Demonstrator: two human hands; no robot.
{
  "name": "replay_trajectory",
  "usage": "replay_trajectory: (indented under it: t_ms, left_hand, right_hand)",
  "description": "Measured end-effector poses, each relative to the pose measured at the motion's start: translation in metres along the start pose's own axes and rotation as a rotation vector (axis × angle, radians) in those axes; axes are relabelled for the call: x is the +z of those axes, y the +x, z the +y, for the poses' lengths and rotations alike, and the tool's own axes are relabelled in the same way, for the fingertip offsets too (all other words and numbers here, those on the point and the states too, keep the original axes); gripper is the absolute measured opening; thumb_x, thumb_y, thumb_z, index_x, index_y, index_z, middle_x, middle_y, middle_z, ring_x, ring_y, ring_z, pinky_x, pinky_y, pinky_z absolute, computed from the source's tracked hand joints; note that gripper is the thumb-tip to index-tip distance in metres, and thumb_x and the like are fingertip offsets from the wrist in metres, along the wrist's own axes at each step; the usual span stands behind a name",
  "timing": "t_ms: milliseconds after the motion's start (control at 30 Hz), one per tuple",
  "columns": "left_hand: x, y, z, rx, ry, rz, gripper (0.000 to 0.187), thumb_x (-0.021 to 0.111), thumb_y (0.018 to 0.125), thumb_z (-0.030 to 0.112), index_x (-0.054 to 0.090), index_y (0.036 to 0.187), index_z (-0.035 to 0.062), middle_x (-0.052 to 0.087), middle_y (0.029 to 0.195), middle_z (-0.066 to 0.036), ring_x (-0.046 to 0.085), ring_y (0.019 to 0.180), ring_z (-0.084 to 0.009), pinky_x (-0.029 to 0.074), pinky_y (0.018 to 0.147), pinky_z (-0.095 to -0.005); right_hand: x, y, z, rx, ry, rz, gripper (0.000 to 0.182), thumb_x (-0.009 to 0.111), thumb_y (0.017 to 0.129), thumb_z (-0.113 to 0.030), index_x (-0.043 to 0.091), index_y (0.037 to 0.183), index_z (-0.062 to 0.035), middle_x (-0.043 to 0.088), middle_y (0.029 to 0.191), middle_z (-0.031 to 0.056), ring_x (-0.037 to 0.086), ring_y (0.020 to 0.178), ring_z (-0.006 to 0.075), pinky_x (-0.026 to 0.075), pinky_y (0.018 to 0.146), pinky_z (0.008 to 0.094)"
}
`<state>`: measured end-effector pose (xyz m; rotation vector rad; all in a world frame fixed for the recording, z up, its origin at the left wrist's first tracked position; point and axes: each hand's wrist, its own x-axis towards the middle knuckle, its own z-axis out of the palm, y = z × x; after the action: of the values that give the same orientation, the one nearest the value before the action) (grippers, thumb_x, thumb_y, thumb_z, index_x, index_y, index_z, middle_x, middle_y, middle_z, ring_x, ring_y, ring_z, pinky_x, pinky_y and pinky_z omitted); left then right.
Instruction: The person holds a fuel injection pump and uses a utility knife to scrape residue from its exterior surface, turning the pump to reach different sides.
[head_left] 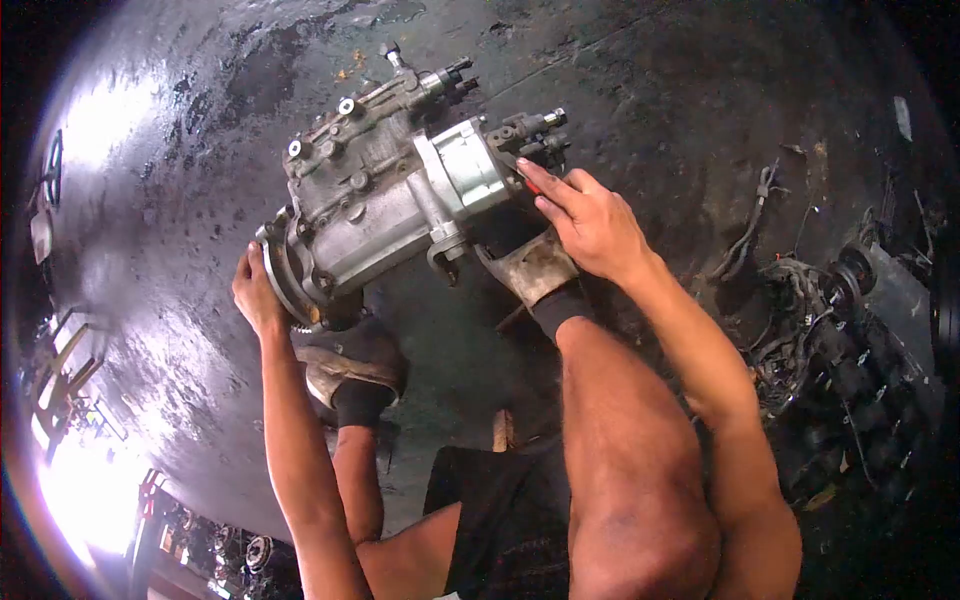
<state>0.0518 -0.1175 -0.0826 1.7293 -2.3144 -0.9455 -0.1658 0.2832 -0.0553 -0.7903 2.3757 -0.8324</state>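
Observation:
A grey metal pump-like machine part (375, 205) lies slantwise over the dark floor, between and beyond the person's feet. My left hand (257, 290) grips the round flange (285, 270) at its left end, with the fingers partly hidden behind the rim. At the right end, my right hand (590, 220) has its fingers pressed together around a small red object (532, 186), its tip close to the metal end beside the fittings (530, 130). Most of the red object is hidden by the fingers.
Shoes stand near the part, the right one (540, 268) close under its right end, the left one (345, 372) below the flange. Tangled wires and scrap (795, 330) lie on the floor (660, 90) at the right. More parts (258, 552) sit at the lower left.

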Motion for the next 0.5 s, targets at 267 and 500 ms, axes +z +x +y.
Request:
replay_trajectory:
  t_ms: [267,500]
  left_hand:
    - [0.001,-0.001,0.001,0.01,0.026,0.04,0.048,0.058,0.101,0.044,0.074,0.114,-0.0002,0.077,0.102,-0.017,0.071,0.093,-0.0247,0.052,0.087,-0.0381]
    - [-0.001,-0.001,0.007,-0.013,0.066,0.01,0.048,0.058,0.101,0.044,0.074,0.115,0.0007,0.076,0.104,-0.017,0.071,0.095,-0.0269,0.051,0.089,-0.0389]
  right_hand:
    - [-0.008,-0.01,-0.006,-0.002,-0.2,-0.043,0.048,0.061,0.099,-0.03,0.054,0.145,-0.0403,0.058,0.091,0.0177,0.066,0.076,0.0424,0.056,0.067,0.0528]
    - [-0.02,-0.01,-0.014,-0.038,-0.266,-0.033,0.049,0.062,0.098,-0.026,0.056,0.145,-0.0371,0.057,0.088,0.0153,0.066,0.075,0.0399,0.055,0.065,0.05]
